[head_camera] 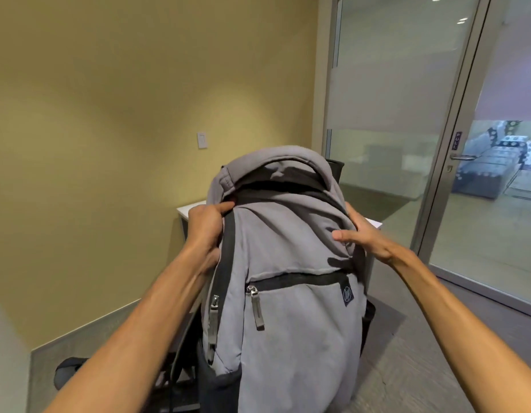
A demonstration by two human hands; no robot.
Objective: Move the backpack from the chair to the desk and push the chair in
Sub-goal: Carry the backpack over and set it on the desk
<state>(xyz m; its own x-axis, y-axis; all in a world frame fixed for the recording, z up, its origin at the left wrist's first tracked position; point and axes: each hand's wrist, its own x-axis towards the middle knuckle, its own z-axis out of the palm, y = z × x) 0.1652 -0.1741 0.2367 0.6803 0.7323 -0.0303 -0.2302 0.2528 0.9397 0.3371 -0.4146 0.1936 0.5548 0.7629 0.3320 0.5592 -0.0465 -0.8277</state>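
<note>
A grey backpack with black zips fills the middle of the head view, held upright in front of me. My left hand grips its upper left side by a black strap. My right hand clasps the upper right side, thumb laid across the front fabric. Behind the bag, small white corners of the desk show on both sides. The dark chair is mostly hidden; a black part of it pokes out behind the bag's top and dark parts show at lower left.
A yellow wall with a light switch stands behind the desk. A glass partition and a glass door with a handle lie to the right. Grey carpet covers the floor at right.
</note>
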